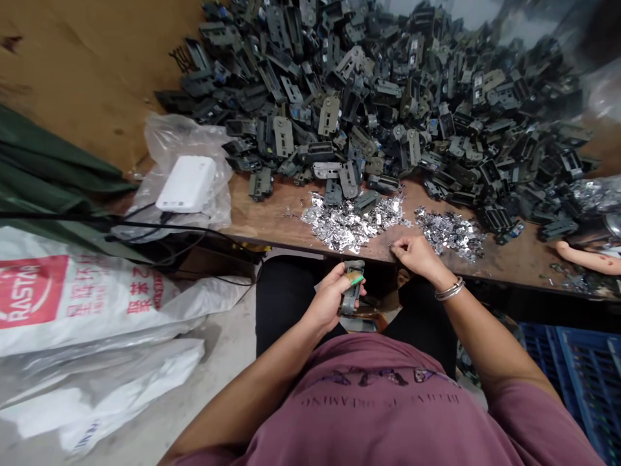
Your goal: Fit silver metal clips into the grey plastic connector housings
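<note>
My left hand is closed around a dark grey plastic housing, held over my lap just in front of the table edge. A strip of bright green shows at the thumb of that hand. My right hand is at the table's front edge, its thumb and fingertips pinched together; whatever is between them is too small to make out. Beyond the hands lie two heaps of small shiny metal pieces, a larger heap to the left and a smaller heap to the right.
A large pile of similar grey housings covers the back of the wooden table. On the left, a white box with black cables rests on clear plastic. White printed sacks stand at lower left, a blue crate at lower right.
</note>
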The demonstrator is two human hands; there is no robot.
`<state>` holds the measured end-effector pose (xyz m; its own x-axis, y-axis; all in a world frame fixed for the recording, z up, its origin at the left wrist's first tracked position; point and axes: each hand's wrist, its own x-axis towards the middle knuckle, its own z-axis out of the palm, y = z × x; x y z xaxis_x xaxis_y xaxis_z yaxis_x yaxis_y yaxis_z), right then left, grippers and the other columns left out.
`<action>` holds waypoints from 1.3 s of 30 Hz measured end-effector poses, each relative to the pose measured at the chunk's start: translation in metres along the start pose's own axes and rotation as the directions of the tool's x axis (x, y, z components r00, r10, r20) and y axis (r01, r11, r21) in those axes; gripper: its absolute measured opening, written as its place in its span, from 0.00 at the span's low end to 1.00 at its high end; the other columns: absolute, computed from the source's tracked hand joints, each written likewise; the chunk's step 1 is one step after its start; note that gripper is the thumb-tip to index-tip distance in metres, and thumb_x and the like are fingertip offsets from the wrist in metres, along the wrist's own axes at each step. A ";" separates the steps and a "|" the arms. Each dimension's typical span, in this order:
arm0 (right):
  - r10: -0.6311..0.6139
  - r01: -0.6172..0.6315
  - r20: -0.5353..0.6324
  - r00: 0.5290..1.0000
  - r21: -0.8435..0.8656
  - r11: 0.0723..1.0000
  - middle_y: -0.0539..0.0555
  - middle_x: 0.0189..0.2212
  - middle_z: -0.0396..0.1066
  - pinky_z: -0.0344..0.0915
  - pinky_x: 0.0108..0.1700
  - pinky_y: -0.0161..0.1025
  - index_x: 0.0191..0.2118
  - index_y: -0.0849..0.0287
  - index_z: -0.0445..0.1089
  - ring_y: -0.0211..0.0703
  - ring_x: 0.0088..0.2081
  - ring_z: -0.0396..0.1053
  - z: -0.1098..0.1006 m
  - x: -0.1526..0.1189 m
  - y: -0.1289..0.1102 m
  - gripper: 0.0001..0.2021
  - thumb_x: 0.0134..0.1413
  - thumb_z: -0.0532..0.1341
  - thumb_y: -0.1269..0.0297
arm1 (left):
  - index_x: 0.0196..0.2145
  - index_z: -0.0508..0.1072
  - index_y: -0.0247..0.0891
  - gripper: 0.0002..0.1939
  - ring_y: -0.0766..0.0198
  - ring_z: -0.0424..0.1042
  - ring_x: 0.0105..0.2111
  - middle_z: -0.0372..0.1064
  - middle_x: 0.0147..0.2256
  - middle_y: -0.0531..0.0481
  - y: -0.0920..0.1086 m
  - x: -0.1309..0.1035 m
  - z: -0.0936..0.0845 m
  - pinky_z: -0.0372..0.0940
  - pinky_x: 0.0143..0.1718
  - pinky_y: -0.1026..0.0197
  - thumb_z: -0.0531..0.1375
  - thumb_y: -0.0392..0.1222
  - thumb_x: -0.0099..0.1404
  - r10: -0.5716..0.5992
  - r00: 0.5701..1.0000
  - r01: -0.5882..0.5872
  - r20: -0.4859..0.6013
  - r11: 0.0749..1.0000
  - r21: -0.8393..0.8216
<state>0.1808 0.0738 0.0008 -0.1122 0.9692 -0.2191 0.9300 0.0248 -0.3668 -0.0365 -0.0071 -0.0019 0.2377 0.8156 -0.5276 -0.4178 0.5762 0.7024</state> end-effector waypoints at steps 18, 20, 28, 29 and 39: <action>-0.341 0.486 -0.424 0.839 0.302 0.820 0.51 0.25 0.65 0.62 0.33 0.38 0.23 0.55 0.57 0.39 0.28 0.64 0.014 -0.033 -0.024 0.12 0.55 0.57 0.67 | 0.40 0.70 0.37 0.21 0.66 0.70 0.33 0.72 0.36 0.51 0.004 -0.003 0.019 0.65 0.34 0.64 0.68 0.36 0.46 0.049 0.997 -0.051 0.053 0.998 0.042; -0.302 0.520 -0.467 0.831 0.462 0.718 0.50 0.25 0.67 0.62 0.30 0.37 0.23 0.55 0.57 0.37 0.26 0.64 0.022 -0.047 -0.035 0.12 0.55 0.58 0.65 | 0.40 0.70 0.36 0.21 0.65 0.69 0.36 0.71 0.36 0.51 0.003 -0.003 0.020 0.64 0.37 0.64 0.67 0.34 0.46 0.062 0.995 -0.067 0.076 0.996 0.062; -0.338 0.576 -0.523 0.782 0.400 0.713 0.52 0.31 0.75 0.70 0.39 0.41 0.32 0.55 0.70 0.42 0.34 0.73 0.038 -0.064 -0.045 0.03 0.57 0.61 0.65 | 0.41 0.68 0.37 0.19 0.63 0.68 0.39 0.70 0.38 0.51 -0.004 -0.002 0.019 0.62 0.41 0.62 0.63 0.33 0.49 0.264 0.957 -0.289 0.123 0.909 0.299; -0.354 0.582 -0.514 0.781 0.395 0.711 0.53 0.31 0.75 0.70 0.40 0.42 0.31 0.55 0.70 0.43 0.35 0.74 0.037 -0.063 -0.045 0.04 0.58 0.61 0.65 | 0.40 0.68 0.37 0.19 0.62 0.68 0.39 0.70 0.37 0.51 -0.004 -0.002 0.019 0.62 0.40 0.62 0.63 0.34 0.49 0.281 0.952 -0.305 0.118 0.895 0.327; -0.358 0.583 -0.522 0.774 0.368 0.724 0.56 0.35 0.76 0.73 0.43 0.45 0.37 0.53 0.76 0.45 0.38 0.74 0.049 -0.070 -0.044 0.08 0.61 0.58 0.67 | 0.33 0.63 0.40 0.15 0.64 0.61 0.31 0.62 0.30 0.55 -0.009 -0.008 0.020 0.58 0.35 0.62 0.62 0.33 0.47 0.406 0.913 -0.354 0.047 0.728 0.587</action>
<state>0.1302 -0.0073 -0.0117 -0.2376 0.8692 0.4336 0.4793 0.4931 -0.7260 -0.0171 -0.0171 0.0055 0.0886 0.9808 -0.1738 0.1259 0.1620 0.9787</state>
